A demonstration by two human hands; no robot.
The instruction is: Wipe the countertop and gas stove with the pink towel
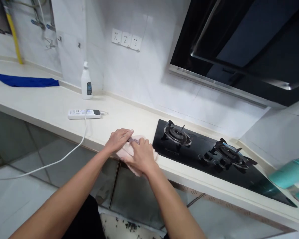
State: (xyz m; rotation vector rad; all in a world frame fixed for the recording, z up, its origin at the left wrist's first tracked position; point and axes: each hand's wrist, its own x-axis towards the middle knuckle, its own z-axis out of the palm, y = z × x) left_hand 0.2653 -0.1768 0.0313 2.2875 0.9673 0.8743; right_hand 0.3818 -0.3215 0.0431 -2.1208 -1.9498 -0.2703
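Note:
Both of my hands are together at the front edge of the counter, just left of the gas stove [193,156]. A pale pink cloth [124,153] lies bunched under and between them, partly hanging over the edge. My left hand [118,140] is closed, with its fingers curled around a small dark grey piece [133,140]. Most of that piece is hidden, so its kind cannot be made out. My right hand [143,155] grips the cloth against the same piece, its fingers bent.
A white power strip [81,114] lies to the left, its cord [64,159] trailing off the counter. Behind it stands a white spray bottle [86,83]. A blue cloth [27,80] lies farther left. The range hood [239,49] overhangs the right side, near a teal container [289,172].

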